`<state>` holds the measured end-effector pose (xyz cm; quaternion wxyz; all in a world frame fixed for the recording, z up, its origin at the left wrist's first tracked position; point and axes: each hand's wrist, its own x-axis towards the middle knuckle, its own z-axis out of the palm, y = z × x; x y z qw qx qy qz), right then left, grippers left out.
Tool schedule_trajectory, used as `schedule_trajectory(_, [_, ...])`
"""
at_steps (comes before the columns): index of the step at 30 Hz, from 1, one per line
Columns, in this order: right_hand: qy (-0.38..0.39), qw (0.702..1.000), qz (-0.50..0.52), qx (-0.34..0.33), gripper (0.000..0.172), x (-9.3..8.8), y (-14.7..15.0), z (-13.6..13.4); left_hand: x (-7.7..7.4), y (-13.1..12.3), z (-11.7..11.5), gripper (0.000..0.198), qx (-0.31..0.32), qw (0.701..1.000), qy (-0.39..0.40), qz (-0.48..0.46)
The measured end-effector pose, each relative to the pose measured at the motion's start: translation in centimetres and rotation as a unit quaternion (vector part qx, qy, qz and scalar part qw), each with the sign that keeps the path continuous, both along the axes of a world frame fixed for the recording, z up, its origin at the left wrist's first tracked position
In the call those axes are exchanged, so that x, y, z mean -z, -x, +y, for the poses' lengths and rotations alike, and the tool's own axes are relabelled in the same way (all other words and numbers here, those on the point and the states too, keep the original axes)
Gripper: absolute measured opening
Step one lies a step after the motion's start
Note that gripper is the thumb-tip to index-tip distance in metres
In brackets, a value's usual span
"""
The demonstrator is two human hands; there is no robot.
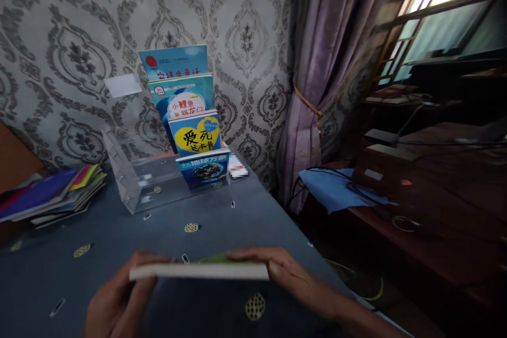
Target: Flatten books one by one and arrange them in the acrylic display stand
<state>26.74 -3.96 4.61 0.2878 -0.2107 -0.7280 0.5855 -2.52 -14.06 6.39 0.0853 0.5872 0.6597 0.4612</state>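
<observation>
Above the near part of the table, a book (202, 271) with a green cover is held edge-on, its white page edges facing me. My left hand (121, 293) grips its left end, thumb below and fingers over the top. At the opposite end my right hand (279, 269) is closed on the book, fingers along the far top side. Farther back stands a clear acrylic stepped rack (129, 182). Several books lean upright in its right half, among them a blue one (204, 170) in front and a yellow-and-blue one (196, 137) behind it.
A pile of books and magazines (59, 193) lies at the table's left. A white card (122, 85) tops the rack's back. Right of the table are a tied purple curtain (312, 79), a blue cloth (336, 187) and dark cables. The patterned cloth covers the table.
</observation>
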Motion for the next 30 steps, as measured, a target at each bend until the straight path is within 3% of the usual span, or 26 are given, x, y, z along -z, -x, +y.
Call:
schedule_trajectory(3, [-0.008,1.0,0.012,0.01,0.061,1.0,1.5,1.3,-1.5,-0.7,3.6,0.045,-0.015,0.988,0.001,-0.154])
schedule_trajectory(7, [-0.043,0.997,-0.005,0.071,0.049,2.9,3.4,3.1,-0.1,-1.3,7.2,0.053,0.056,0.947,0.018,-0.315])
schedule_trajectory(11, [0.004,0.995,0.018,0.095,0.049,3.8,4.3,4.1,2.4,-1.0,9.3,0.058,0.085,0.928,0.072,-0.355])
schedule_trajectory(16, [0.088,0.99,0.009,0.111,0.047,3.9,4.3,4.8,3.3,-0.9,10.2,0.064,0.071,0.919,0.112,-0.371])
schedule_trajectory(21, [0.124,0.984,-0.024,0.124,0.047,4.2,4.1,5.5,3.8,-0.7,10.0,0.076,0.058,0.925,0.194,-0.321])
schedule_trajectory(25, [0.121,0.985,-0.066,0.101,0.044,4.0,4.3,5.5,4.2,0.3,10.1,0.073,0.076,0.936,0.21,-0.273])
schedule_trajectory(27, [0.114,0.985,-0.078,0.102,0.044,3.9,4.4,5.5,4.2,0.7,10.1,0.068,0.075,0.951,0.224,-0.201])
schedule_trajectory(30, [0.125,0.982,-0.1,0.097,0.045,3.9,4.6,5.9,3.6,0.9,10.0,0.049,0.05,0.966,0.252,0.002])
